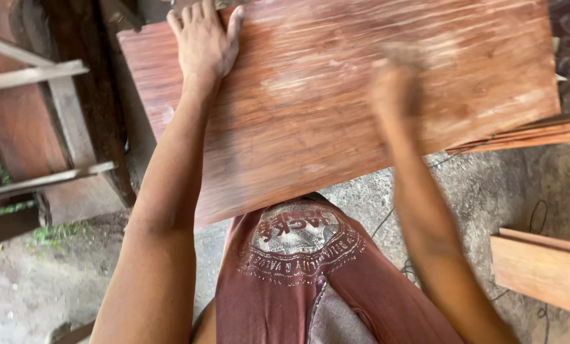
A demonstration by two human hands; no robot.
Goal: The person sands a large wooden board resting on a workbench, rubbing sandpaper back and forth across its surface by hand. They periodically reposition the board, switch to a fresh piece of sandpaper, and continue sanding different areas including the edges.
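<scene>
A wide reddish-brown wooden board (336, 95) lies flat and slightly skewed across the upper middle of the head view, its near edge running just above the person's torso and its surface streaked with pale dust along the grain. The left hand (203, 39) rests palm down on the board near its far left corner, fingers extended and slightly spread, pressing flat on the wood and gripping nothing. The right hand (396, 79) is over the board's right half, heavily motion-blurred; it appears closed or cupped against the surface, but whether it holds anything cannot be told. Both forearms reach forward from the bottom of the frame. The person wears a maroon shirt (297, 267) with a round pale print on the chest. Beyond the board's right end, the edges of further stacked boards (527, 134) show at a slightly lower level. A separate lighter wooden plank (542, 267) lies at the lower right, well apart from the work piece. Thin dark cable (387, 220) trails over the rough concrete floor (482, 191) beneath. To the left stands a dark timber frame (56, 121) with pale cross slats, near the board's left end; contact between them cannot be determined.
</scene>
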